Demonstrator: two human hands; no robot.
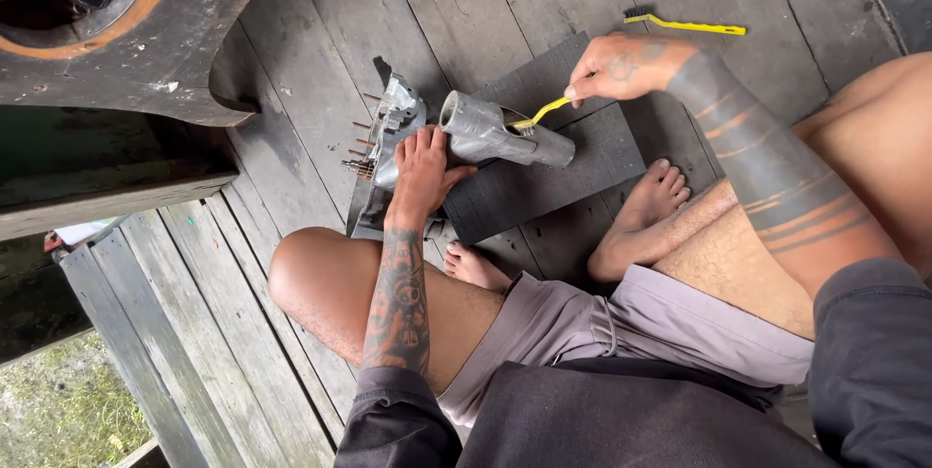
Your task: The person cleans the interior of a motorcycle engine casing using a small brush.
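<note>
Left hand (422, 169): laid with fingers spread over a grey metal casing (388, 162), beside a grey metal tube part (500, 133). Right hand (621, 67): fingers pinched on a yellow-handled brush (542, 114), its head set against the tube part. Tube part and casing are rested on a dark mat (563, 172) on the plank floor (320, 70). A second yellow brush (684, 24) is lain on the floor beyond the mat.

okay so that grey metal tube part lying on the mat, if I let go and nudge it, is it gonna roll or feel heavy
The grey metal tube part looks like thick cast metal, so probably heavy for its size and rigid. Its rounded body could roll on the dark mat, though its uneven shape likely stops it soon. The left hand steadies it now.
</note>
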